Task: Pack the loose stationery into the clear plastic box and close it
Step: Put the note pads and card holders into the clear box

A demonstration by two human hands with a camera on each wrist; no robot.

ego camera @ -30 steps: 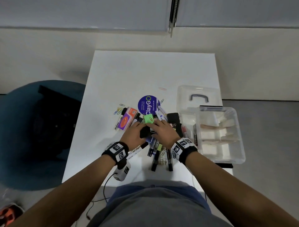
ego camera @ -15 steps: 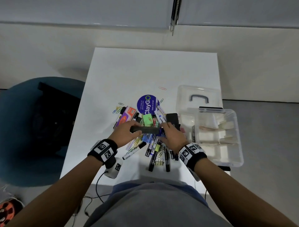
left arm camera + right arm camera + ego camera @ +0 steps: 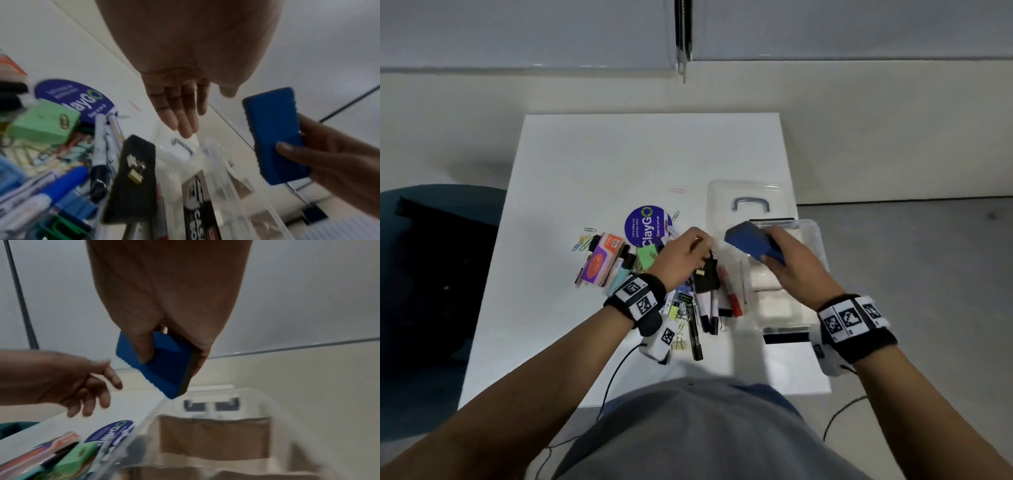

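Over the clear plastic box (image 3: 815, 240) at the desk's (image 3: 619, 154) right edge, your right hand (image 3: 791, 270) grips the blue eraser block (image 3: 753, 246) by one end, thumb on top; your left hand (image 3: 681, 253) hangs relaxed and empty above the stationery pile (image 3: 688, 294). Risk: that end-only grip lets the block tip and catch the rim or a divider. Note too the left wrist could sweep pens off the near edge.

My left hand (image 3: 681, 255) covered part of the pile (image 3: 688, 301), so I couldn't tell what lay under it. The box (image 3: 216, 439) blurred in my right wrist view, its contents unreadable. The eraser (image 3: 753, 246) hid the box's far corner.
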